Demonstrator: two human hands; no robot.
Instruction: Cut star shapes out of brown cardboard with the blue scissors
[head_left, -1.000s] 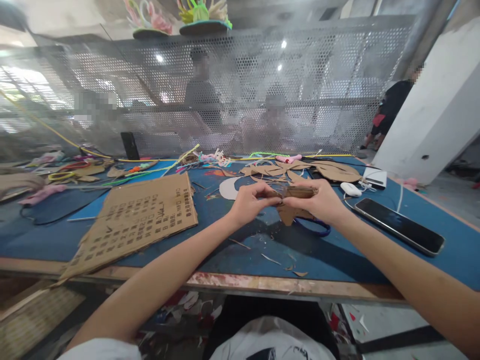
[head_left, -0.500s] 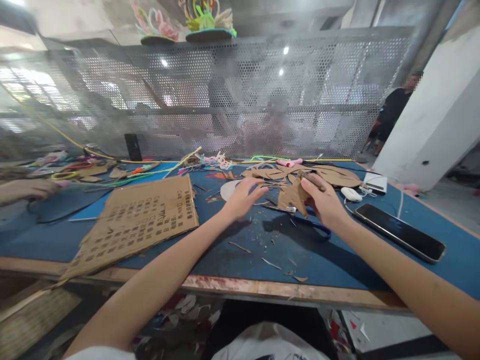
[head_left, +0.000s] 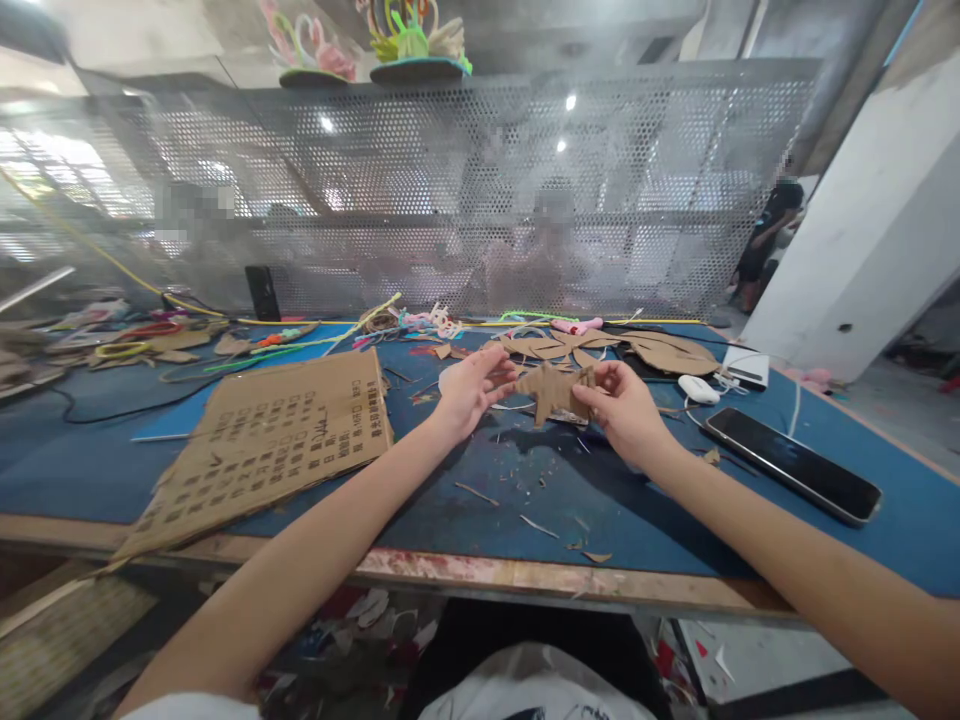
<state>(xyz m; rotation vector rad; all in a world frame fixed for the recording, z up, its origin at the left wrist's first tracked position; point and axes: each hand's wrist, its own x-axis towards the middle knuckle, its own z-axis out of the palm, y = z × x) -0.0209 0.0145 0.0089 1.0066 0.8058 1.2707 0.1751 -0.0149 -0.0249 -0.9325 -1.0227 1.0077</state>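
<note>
My right hand (head_left: 621, 408) pinches a jagged, roughly star-shaped cardboard cutout (head_left: 551, 392) by its right end, holding it above the blue tabletop. My left hand (head_left: 474, 392) is at the cutout's left tip with its fingers apart; whether a fingertip touches the cardboard I cannot tell. A pale disc (head_left: 448, 380) shows partly behind my left hand. Behind the cutout lie several leaf-like cardboard pieces (head_left: 592, 342). Left of my hands rests a large printed cardboard sheet (head_left: 277, 430).
A phone (head_left: 793, 465), a white earbud case (head_left: 699, 389) and a white box with a cable (head_left: 748, 368) lie at right. Cardboard scraps (head_left: 478, 495) litter the front. Craft pieces (head_left: 431, 322) line the back below a perforated metal screen (head_left: 480, 200). A person (head_left: 772, 235) stands beyond.
My right hand has turned the cutout and brought it left, so its star-like outline shows. My left hand has shifted slightly left. Another person's hand at far left has gone from view.
</note>
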